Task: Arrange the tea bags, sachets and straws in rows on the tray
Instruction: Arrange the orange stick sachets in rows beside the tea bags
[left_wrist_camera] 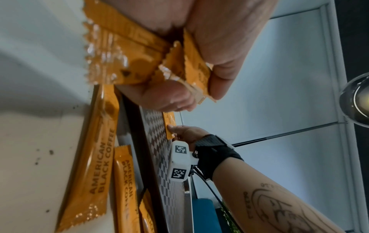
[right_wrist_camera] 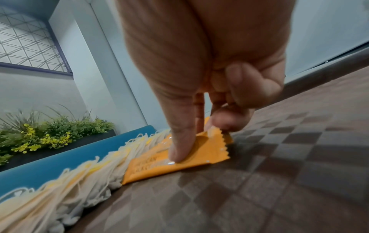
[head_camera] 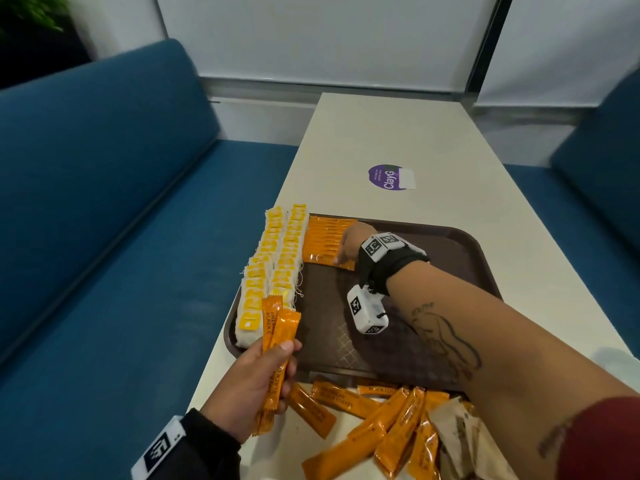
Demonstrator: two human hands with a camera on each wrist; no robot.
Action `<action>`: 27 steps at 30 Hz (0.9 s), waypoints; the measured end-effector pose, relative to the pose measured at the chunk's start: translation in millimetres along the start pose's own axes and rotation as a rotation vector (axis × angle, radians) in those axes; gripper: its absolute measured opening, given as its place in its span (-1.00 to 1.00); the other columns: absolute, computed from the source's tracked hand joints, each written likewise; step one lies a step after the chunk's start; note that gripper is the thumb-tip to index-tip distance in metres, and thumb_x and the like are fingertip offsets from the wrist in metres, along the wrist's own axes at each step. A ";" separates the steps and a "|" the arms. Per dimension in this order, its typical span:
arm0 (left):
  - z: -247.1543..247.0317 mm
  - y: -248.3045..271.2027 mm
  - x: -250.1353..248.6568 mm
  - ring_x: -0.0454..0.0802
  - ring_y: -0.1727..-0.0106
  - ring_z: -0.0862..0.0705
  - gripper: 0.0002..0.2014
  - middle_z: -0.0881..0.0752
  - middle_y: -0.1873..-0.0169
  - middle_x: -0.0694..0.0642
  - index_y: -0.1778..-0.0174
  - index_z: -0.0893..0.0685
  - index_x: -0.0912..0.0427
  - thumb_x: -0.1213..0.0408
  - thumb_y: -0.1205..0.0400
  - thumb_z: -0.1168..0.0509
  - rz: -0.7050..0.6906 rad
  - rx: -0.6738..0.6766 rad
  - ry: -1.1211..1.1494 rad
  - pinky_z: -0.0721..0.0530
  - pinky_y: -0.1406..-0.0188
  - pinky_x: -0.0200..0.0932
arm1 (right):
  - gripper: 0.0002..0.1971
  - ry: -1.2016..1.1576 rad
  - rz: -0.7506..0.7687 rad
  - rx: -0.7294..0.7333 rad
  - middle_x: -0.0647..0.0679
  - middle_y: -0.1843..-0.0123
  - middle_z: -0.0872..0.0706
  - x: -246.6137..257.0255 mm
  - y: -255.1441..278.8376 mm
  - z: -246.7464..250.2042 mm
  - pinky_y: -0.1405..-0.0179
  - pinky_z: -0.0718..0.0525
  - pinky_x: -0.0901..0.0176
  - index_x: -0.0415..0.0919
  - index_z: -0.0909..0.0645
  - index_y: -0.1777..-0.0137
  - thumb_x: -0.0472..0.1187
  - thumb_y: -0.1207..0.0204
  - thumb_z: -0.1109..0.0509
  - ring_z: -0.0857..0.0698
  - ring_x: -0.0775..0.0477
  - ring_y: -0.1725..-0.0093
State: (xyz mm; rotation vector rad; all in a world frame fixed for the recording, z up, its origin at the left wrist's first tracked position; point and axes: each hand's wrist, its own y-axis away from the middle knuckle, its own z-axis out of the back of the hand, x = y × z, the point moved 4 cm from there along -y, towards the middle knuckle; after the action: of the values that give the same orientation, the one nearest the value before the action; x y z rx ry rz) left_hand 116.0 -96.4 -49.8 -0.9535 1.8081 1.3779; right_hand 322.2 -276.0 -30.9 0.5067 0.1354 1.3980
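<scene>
A brown tray (head_camera: 329,323) holds two rows of yellow-tagged tea bags (head_camera: 273,268) along its left side. A row of orange coffee sachets (head_camera: 323,240) lies at its far left. My right hand (head_camera: 341,259) is at the near end of that row. Its thumb lies on the nearest sachet (right_wrist_camera: 205,154) and curled fingers pinch the sachet's serrated end. My left hand (head_camera: 285,355) hovers over the tray's near left corner and grips a few upright orange sachets (head_camera: 277,323). In the left wrist view those held sachets (left_wrist_camera: 123,52) fan out from the palm.
Several loose orange sachets (head_camera: 381,420) lie on the white table (head_camera: 415,133) in front of the tray, with brown paper packets (head_camera: 460,441) at the bottom right. A purple sticker (head_camera: 389,177) sits beyond the tray. Blue benches (head_camera: 104,237) flank the table.
</scene>
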 end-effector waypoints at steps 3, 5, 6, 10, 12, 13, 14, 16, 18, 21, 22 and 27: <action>1.6 1.8 0.3 -0.11 0.54 -0.50 -0.78 -0.60 0.49 0.03 -0.05 -0.62 0.23 0.18 -0.66 -0.18 -0.001 0.001 -0.021 -0.48 0.61 -0.24 | -0.46 -0.025 -0.034 -0.034 -0.15 -0.17 -0.71 -2.2 -2.7 -1.6 0.07 -0.58 0.12 -0.32 -0.59 -0.19 0.03 -0.35 -0.58 -0.69 -0.16 -0.15; 2.0 3.2 0.3 -0.11 0.54 -0.50 -0.79 -0.60 0.49 0.03 -0.04 -0.62 0.23 0.19 -0.65 -0.19 -0.009 0.003 -0.028 -0.47 0.61 -0.24 | -0.45 -0.033 -0.049 -0.054 -0.16 -0.17 -0.69 -3.9 -2.2 -0.8 0.10 -0.55 0.13 -0.32 -0.57 -0.21 0.03 -0.36 -0.57 -0.68 -0.16 -0.17; 2.0 3.9 0.4 -0.11 0.54 -0.50 -0.80 -0.60 0.49 0.03 -0.03 -0.62 0.23 0.19 -0.65 -0.19 -0.013 0.003 -0.030 -0.48 0.61 -0.24 | -0.44 -0.033 -0.053 -0.061 -0.16 -0.19 -0.68 -4.3 -2.1 -0.5 0.10 -0.54 0.13 -0.32 -0.55 -0.23 0.03 -0.37 -0.57 -0.67 -0.15 -0.17; 0.8 7.0 2.0 -0.10 0.52 -0.51 -0.80 -0.60 0.48 0.04 -0.03 -0.62 0.23 0.20 -0.65 -0.19 -0.018 0.000 -0.036 -0.49 0.59 -0.22 | -0.42 -0.057 -0.057 -0.065 -0.16 -0.19 -0.67 -6.6 -2.7 -3.1 0.11 -0.53 0.12 -0.31 -0.53 -0.24 0.00 -0.34 -0.59 -0.66 -0.17 -0.17; 0.4 9.1 3.7 -0.10 0.52 -0.52 -0.79 -0.61 0.48 0.04 -0.05 -0.62 0.24 0.19 -0.65 -0.19 -0.017 -0.001 -0.038 -0.50 0.58 -0.22 | -0.41 -0.059 -0.054 -0.061 -0.16 -0.17 -0.67 -8.0 -3.0 -5.7 0.10 -0.54 0.12 -0.31 -0.52 -0.23 -0.01 -0.32 -0.61 -0.66 -0.17 -0.18; 0.3 10.0 4.6 -0.10 0.52 -0.52 -0.78 -0.61 0.48 0.04 -0.05 -0.61 0.24 0.19 -0.64 -0.19 -0.016 0.000 -0.039 -0.50 0.58 -0.21 | -0.41 -0.061 -0.045 -0.064 -0.15 -0.17 -0.67 -8.6 -3.1 -6.8 0.10 -0.53 0.12 -0.30 -0.51 -0.24 -0.01 -0.31 -0.61 -0.66 -0.17 -0.18; 0.3 10.8 5.6 -0.10 0.52 -0.52 -0.78 -0.61 0.48 0.05 -0.06 -0.61 0.24 0.19 -0.64 -0.19 -0.015 0.001 -0.041 -0.51 0.58 -0.21 | -0.41 -0.064 -0.036 -0.067 -0.15 -0.18 -0.67 -8.6 -3.9 -7.7 0.10 -0.53 0.12 -0.29 -0.51 -0.24 -0.02 -0.31 -0.62 -0.66 -0.17 -0.18; 0.6 11.9 7.6 -0.10 0.51 -0.53 -0.77 -0.62 0.47 0.05 -0.06 -0.62 0.25 0.18 -0.63 -0.20 -0.011 0.002 -0.036 -0.52 0.57 -0.21 | -0.43 -0.070 -0.026 -0.077 -0.14 -0.18 -0.68 -9.4 -4.3 -8.2 0.09 -0.53 0.12 -0.27 -0.52 -0.22 -0.03 -0.30 -0.62 -0.67 -0.16 -0.16; 1.5 12.2 9.4 -0.10 0.52 -0.53 -0.77 -0.62 0.47 0.06 -0.06 -0.62 0.24 0.18 -0.63 -0.20 -0.009 -0.002 -0.024 -0.51 0.58 -0.21 | -0.44 -0.082 -0.041 -0.091 -0.13 -0.15 -0.67 -10.4 -4.7 -7.9 0.08 -0.54 0.12 -0.28 -0.51 -0.21 -0.05 -0.31 -0.62 -0.67 -0.16 -0.16; 3.6 12.5 11.6 -0.09 0.51 -0.53 -0.78 -0.62 0.45 0.06 -0.06 -0.63 0.22 0.17 -0.63 -0.20 -0.014 -0.013 -0.019 -0.51 0.57 -0.20 | -0.42 -0.119 -0.049 -0.114 -0.13 -0.14 -0.68 -9.6 -6.1 -8.6 0.10 -0.55 0.12 -0.28 -0.51 -0.21 -0.07 -0.29 -0.64 -0.68 -0.17 -0.16; 4.0 12.6 12.0 -0.09 0.50 -0.53 -0.78 -0.61 0.45 0.06 -0.06 -0.63 0.22 0.17 -0.63 -0.20 -0.016 -0.014 -0.018 -0.52 0.57 -0.20 | -0.40 -0.131 -0.047 -0.118 -0.13 -0.15 -0.69 -8.6 -6.1 -9.0 0.11 -0.55 0.12 -0.27 -0.51 -0.22 -0.07 -0.27 -0.65 -0.68 -0.17 -0.15; 5.8 11.6 10.8 -0.10 0.50 -0.54 -0.78 -0.61 0.45 0.07 -0.06 -0.62 0.23 0.18 -0.63 -0.20 -0.026 -0.017 -0.012 -0.54 0.55 -0.21 | -0.29 -0.159 -0.038 -0.144 -0.16 -0.19 -0.67 -7.7 -7.5 -11.0 0.04 -0.60 0.07 -0.26 -0.49 -0.29 -0.05 -0.19 -0.69 -0.67 -0.20 -0.18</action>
State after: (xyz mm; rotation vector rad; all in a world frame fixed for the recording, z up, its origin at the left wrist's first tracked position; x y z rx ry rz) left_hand 101.0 -90.4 -54.6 -0.9727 1.7719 1.3820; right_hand 323.4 -281.2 -45.4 0.4903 -0.0834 1.3142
